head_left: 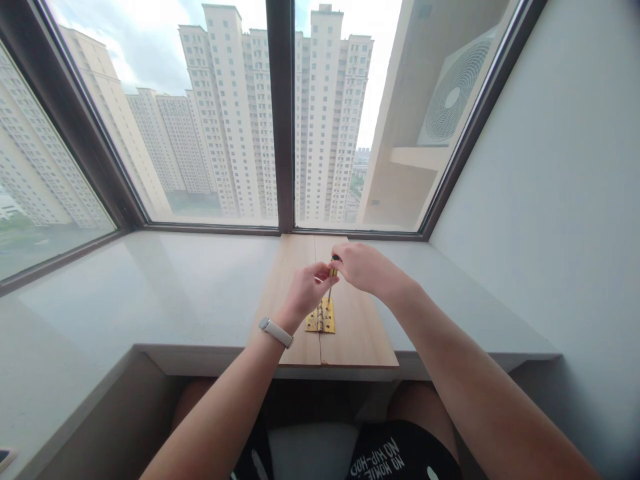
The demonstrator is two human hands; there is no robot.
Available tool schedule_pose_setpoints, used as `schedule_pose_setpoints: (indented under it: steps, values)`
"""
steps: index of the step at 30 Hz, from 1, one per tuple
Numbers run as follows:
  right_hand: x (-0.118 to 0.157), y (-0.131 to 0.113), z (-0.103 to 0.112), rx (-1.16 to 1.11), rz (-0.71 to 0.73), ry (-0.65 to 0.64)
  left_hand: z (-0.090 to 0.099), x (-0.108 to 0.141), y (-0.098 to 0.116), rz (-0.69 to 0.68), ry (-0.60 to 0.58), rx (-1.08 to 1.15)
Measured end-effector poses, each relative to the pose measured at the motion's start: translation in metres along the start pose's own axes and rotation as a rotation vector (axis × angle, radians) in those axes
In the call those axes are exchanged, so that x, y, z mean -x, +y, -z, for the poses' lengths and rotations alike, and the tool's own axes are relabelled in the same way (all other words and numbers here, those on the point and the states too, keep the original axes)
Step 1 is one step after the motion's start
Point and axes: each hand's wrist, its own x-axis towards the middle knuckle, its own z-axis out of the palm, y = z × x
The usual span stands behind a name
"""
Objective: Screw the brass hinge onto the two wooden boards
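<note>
Yellow screwdriver point(333, 272) — slim, dark-tipped handle — gripped by closed hands point(330, 268) above the brassy hinge point(321, 319).

A broad white counter point(215, 287) held two flat pale wooden boards point(355, 337), a gold-coloured metal hinge point(321, 319) lying across their seam.

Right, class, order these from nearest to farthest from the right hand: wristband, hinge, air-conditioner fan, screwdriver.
1. Screwdriver, in the right hand
2. Hinge, below, on the boards
3. Wristband, on the left wrist
4. Air-conditioner fan, outside, on the right
</note>
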Motion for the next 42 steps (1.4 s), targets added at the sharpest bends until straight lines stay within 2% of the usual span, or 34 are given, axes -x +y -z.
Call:
schedule_pose_setpoints:
  steps: [9,20,31,42]
  values:
    - [0.001,-0.005,0.0,0.095,-0.002,0.017,0.002,-0.003,-0.001,-0.005,-0.042,0.02]
    - [0.0,-0.007,0.0,0.106,-0.056,0.018,0.004,-0.003,0.002,-0.013,-0.098,0.029]
    - [-0.001,-0.008,-0.003,0.071,-0.111,0.03,-0.002,-0.003,0.004,-0.035,0.015,-0.013]
    - [0.0,-0.01,-0.011,0.084,-0.187,0.111,0.002,-0.006,0.005,-0.061,-0.086,0.01]
